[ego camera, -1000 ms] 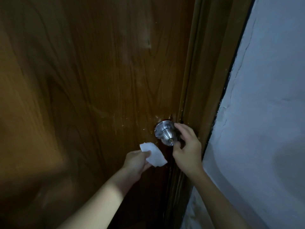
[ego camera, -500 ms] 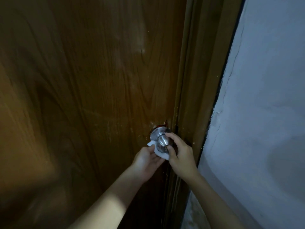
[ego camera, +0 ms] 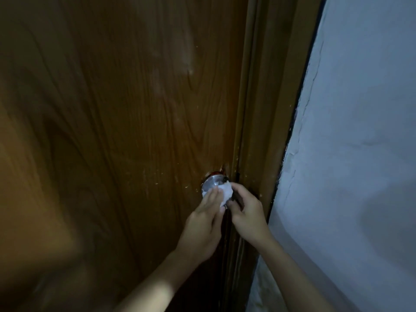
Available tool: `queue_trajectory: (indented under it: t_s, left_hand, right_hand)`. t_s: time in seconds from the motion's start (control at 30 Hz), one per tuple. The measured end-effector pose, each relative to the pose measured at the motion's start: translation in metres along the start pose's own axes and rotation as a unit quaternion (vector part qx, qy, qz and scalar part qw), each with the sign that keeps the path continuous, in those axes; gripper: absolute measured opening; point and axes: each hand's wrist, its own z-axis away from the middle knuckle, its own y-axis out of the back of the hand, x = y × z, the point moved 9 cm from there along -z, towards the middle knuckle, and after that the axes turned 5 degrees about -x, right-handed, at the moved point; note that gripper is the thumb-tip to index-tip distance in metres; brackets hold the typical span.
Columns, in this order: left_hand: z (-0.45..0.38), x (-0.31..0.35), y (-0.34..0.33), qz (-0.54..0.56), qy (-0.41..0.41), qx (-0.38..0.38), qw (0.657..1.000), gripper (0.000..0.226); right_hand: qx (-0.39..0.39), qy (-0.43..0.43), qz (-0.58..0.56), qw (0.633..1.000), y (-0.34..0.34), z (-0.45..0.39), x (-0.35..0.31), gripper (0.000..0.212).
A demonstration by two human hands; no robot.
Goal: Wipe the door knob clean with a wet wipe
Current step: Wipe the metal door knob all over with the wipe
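Note:
A round silver door knob (ego camera: 213, 180) sits at the right edge of a brown wooden door (ego camera: 117, 131). Only its upper left rim shows. A white wet wipe (ego camera: 226, 192) covers the front of the knob. My left hand (ego camera: 204, 221) presses the wipe against the knob with flat fingers. My right hand (ego camera: 245, 210) pinches the wipe's right side at the knob with thumb and fingers.
The wooden door frame (ego camera: 265, 109) runs down just right of the knob. A pale painted wall (ego camera: 349, 154) with cracks fills the right side. The scene is dim.
My left hand rose from below the knob and laid the wipe over its front. The right hand shifted from the bare knob onto the wipe's edge.

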Motion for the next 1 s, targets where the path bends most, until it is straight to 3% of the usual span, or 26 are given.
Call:
queue_trajectory:
  t_s: [0.17,0.4,0.6,0.87,1.0]
  left_hand:
    - [0.012,-0.009,-0.011,-0.119,-0.070,-0.047,0.989,0.051]
    - [-0.005,0.004,-0.007,-0.161,-0.106,-0.047,0.980,0.050]
    - [-0.007,0.010,-0.009,-0.265,-0.186,-0.060,0.944,0.057]
    - [-0.024,0.022,-0.009,-0.326,-0.188,0.012,0.926,0.056]
    - [-0.016,0.012,0.009,-0.232,-0.127,0.098,0.959,0.042]
  right_hand:
    - [-0.021,-0.020,-0.048,0.998,0.001,0.001,0.007,0.040]
    - [-0.020,-0.014,-0.041,0.999,0.002,-0.001,0.005,0.043]
    - [-0.025,-0.023,-0.045,0.998,0.004,-0.001,0.009,0.039]
    - [-0.019,-0.054,-0.044,0.997,0.006,-0.005,0.014,0.029]
    - [-0.028,-0.044,-0.041,0.998,0.007,-0.005,0.006,0.032]
